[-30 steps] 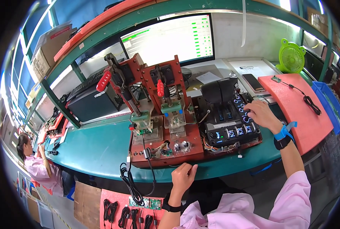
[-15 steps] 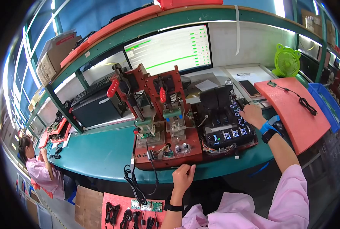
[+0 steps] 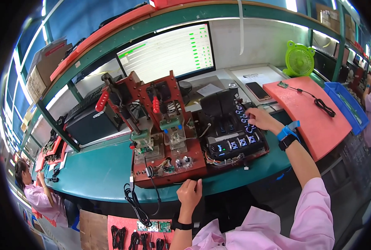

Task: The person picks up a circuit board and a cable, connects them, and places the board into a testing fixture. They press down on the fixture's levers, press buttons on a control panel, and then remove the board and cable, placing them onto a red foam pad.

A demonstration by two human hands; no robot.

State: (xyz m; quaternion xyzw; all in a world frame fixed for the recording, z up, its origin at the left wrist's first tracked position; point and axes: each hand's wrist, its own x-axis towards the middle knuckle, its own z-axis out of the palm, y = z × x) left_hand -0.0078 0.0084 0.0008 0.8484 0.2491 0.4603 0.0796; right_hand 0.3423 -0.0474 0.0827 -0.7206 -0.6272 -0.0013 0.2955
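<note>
My right hand [image 3: 264, 120] reaches over the right side of a black control panel [image 3: 221, 140] with lit knobs and buttons. Its fingers are bent together at a lit knob [image 3: 249, 128] in the right-hand column, partly covering that area. Close to the bench's front edge, my left hand [image 3: 189, 195] is curled into a loose fist, thumb up, with nothing visible in it. Beside the panel stands a red test fixture [image 3: 173, 168] with two red-handled toggle clamps [image 3: 156, 104]. A green circuit board [image 3: 144, 148] sits under the left clamp, and a black cable [image 3: 131, 200] hangs in front.
Behind the fixture is a monitor [image 3: 169, 54]. At right lie a phone [image 3: 258, 91], a pink foam sheet [image 3: 314, 121] with a cabled board, a blue tray [image 3: 346, 106] and a green fan [image 3: 299, 59]. Boards and cables rest on lower pink foam [image 3: 114, 223]. Co-workers sit on both sides.
The whole view has shifted, so the bench appears farther left. My right hand stays at the panel's right-hand knobs, and my left remains curled. The long green bar on the monitor is gone.
</note>
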